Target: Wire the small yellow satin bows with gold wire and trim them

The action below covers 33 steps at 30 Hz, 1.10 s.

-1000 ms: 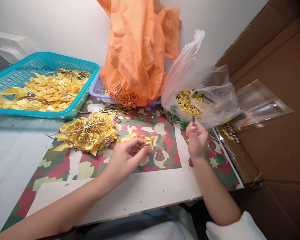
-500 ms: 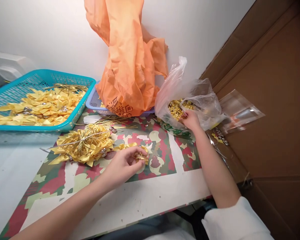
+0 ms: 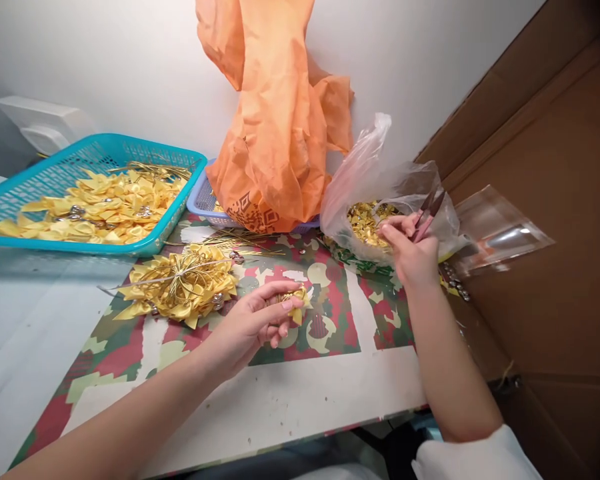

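Note:
My left hand [image 3: 260, 320] is closed on a yellow ribbon bow [image 3: 298, 308], lifted a little off the patterned table covering [image 3: 330, 313]. My right hand [image 3: 411, 250] is at the mouth of a clear plastic bag [image 3: 347, 183] that holds small gold pieces [image 3: 367, 223]. Small scissors [image 3: 427, 217] with dark red handles stick up from its fingers. Thumb and forefinger are pinched together; whatever is between them is too small to make out. Left of my left hand lies a bundle of yellow ribbon bows [image 3: 185, 283], tied round its gold wires.
A turquoise basket [image 3: 130, 248] of yellow bows stands at the left. Behind, an orange bag [image 3: 275, 147] sits on a lilac basket [image 3: 200, 200]. Gold wires [image 3: 250, 243] lie before it. A clear sleeve [image 3: 505, 230] and a cardboard wall [image 3: 545, 267] are at the right.
My left hand has picked up a yellow bow from the covering. My right hand has drawn back slightly from the gold pieces, and the scissors now show. The view has shifted a little.

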### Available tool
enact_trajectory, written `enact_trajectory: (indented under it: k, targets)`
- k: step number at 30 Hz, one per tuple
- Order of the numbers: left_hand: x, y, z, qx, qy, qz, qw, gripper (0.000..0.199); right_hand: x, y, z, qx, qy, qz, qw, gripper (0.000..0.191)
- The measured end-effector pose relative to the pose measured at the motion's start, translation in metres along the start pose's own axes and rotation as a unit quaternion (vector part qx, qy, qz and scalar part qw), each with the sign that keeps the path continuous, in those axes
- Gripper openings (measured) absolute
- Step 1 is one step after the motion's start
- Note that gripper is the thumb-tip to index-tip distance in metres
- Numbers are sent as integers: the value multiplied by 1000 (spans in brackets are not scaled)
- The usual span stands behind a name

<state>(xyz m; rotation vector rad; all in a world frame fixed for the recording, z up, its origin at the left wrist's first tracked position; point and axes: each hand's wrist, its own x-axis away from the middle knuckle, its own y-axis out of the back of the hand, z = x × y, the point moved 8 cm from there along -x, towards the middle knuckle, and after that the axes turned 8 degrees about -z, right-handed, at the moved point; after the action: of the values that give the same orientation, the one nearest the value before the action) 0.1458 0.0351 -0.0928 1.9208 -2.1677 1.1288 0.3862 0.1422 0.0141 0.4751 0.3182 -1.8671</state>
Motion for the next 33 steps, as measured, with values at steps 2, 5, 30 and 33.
enact_trajectory:
  k: [2, 5, 30, 33]
  targets:
    - [0, 0, 1, -16, -6, -3, 1000, 47, 30, -24, 13, -68, -47, 75, 994, 42]
    - [1, -5, 2, -41, -19, 5, 999, 51, 73, -57, 24, -125, -97, 174, 972, 43]
    - [0, -5, 7, -66, -58, 22, 996, 34, 121, -68, -10, -25, -77, 261, 962, 49]
    - [0, -6, 5, -65, -60, 22, 996, 37, 120, -69, -6, 16, -58, 258, 964, 47]
